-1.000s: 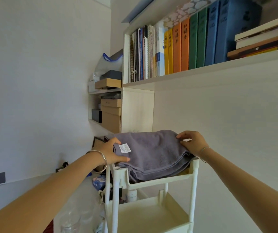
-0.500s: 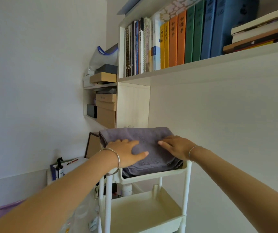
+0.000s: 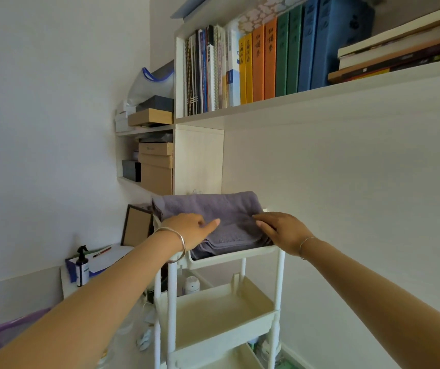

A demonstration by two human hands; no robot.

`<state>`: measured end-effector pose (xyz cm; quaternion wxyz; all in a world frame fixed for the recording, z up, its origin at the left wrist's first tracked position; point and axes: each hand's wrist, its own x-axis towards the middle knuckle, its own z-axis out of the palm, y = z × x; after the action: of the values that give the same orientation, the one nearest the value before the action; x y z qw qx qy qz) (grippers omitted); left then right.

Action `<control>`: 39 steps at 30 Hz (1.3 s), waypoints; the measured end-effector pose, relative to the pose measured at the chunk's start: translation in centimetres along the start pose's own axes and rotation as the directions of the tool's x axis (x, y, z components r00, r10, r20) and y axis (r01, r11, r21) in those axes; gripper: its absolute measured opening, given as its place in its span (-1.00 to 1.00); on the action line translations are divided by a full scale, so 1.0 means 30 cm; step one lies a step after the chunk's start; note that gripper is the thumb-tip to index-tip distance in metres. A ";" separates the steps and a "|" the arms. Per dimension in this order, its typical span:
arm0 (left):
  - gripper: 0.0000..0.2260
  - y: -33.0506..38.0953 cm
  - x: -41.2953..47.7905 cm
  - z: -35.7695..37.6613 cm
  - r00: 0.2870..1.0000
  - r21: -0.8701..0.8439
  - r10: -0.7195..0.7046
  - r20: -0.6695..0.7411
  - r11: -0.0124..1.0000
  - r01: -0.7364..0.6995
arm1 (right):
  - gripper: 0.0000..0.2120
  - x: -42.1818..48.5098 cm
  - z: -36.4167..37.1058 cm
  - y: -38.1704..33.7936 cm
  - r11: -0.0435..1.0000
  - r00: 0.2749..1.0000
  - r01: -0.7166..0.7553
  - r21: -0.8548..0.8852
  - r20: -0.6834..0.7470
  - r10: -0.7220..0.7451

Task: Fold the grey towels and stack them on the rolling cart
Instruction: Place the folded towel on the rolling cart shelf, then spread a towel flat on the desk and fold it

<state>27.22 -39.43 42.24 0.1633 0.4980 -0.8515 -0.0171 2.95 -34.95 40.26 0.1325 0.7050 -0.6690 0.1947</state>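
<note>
Both hands lie flat on the folded towels: the left hand (image 3: pixel 190 230) rests on the near left part of the pile with its fingers stretched out to the right, and the right hand (image 3: pixel 280 229) rests on the near right edge with its fingers pointing left. Neither grasps anything. A long white shelf (image 3: pixel 320 99) runs along the wall above, carrying a row of upright books (image 3: pixel 264 58). Below it stands the white rolling cart (image 3: pixel 171 302). The grey towels (image 3: pixel 213 206) sit stacked in its top tray, and the middle tray (image 3: pixel 213 310) is in view underneath. Left of the cart, brown boxes (image 3: pixel 156 166) are piled in a wall niche, a dark picture frame (image 3: pixel 136 227) leans just beside the towels, and a black spray bottle (image 3: pixel 82 267) stands on a low surface. A silver bangle (image 3: pixel 179 245) circles the left wrist.
</note>
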 end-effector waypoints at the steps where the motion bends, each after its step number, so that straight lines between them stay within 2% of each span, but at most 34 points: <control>1: -0.51 0.004 -0.014 0.001 0.998 0.022 0.030 -0.057 0.999 -0.029 | -0.61 -0.039 -0.014 0.011 1.000 1.000 -0.012 -0.003 -0.021 0.012; 5: -0.52 0.058 -0.070 0.011 0.942 0.118 0.226 -0.249 0.972 -0.202 | -0.57 -0.214 -0.077 0.053 0.993 0.996 -0.090 -0.077 -0.035 0.087; 11: -0.58 0.225 -0.145 0.071 0.883 0.061 0.378 -0.278 0.925 -0.376 | -0.59 -0.519 -0.169 0.093 0.945 0.953 -0.303 -0.126 -0.027 0.302; 17: -0.57 0.425 -0.292 0.248 0.835 -0.039 0.536 -0.121 0.838 -0.544 | -0.61 -0.933 -0.191 0.084 0.828 0.840 -0.534 -0.169 0.010 0.543; 21: -0.54 0.563 -0.430 0.405 0.766 -0.138 0.642 -0.012 0.758 -0.638 | -0.60 -1.252 -0.162 0.060 0.725 0.735 -0.655 -0.213 0.041 0.676; 22: -0.54 0.620 -0.498 0.455 0.739 -0.166 0.673 0.035 0.733 -0.660 | -0.60 -1.369 -0.160 0.048 0.675 0.681 -0.700 -0.233 0.064 0.729; 25: -0.55 0.716 -0.621 0.561 0.699 -0.207 0.708 0.100 0.702 -0.681 | -0.60 -1.566 -0.143 0.038 0.614 0.611 -0.759 -0.216 0.092 0.787; 27: -0.55 0.792 -0.718 0.622 0.656 -0.228 0.742 0.138 0.669 -0.708 | -0.57 -1.706 -0.131 0.028 0.541 0.533 -0.815 -0.207 0.101 0.840; 30: -0.58 0.888 -0.853 0.707 0.604 -0.274 0.777 0.176 0.628 -0.728 | -0.45 -1.900 -0.094 0.030 0.455 0.442 -0.876 -0.162 0.110 0.890; 33: -0.58 0.971 -0.948 0.792 0.561 -0.327 0.799 0.217 0.601 -0.729 | -0.60 -2.058 -0.068 0.027 0.406 0.391 -0.904 -0.131 0.126 0.912; 36: -0.55 1.078 -1.028 0.883 0.507 -0.344 0.815 0.282 0.579 -0.740 | -0.56 -2.210 -0.048 0.056 0.306 0.286 -0.948 -0.093 0.179 0.941; 39: -0.54 1.172 -1.075 0.956 0.487 -0.353 0.809 0.328 0.584 -0.732 | -0.58 -2.325 -0.031 0.109 0.258 0.248 -0.966 -0.017 0.213 0.945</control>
<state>3.68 1.97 13.41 -0.0106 0.0278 -0.9912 -0.1286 -2.41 27.44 9.34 -0.1153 0.1751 -0.9551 0.2092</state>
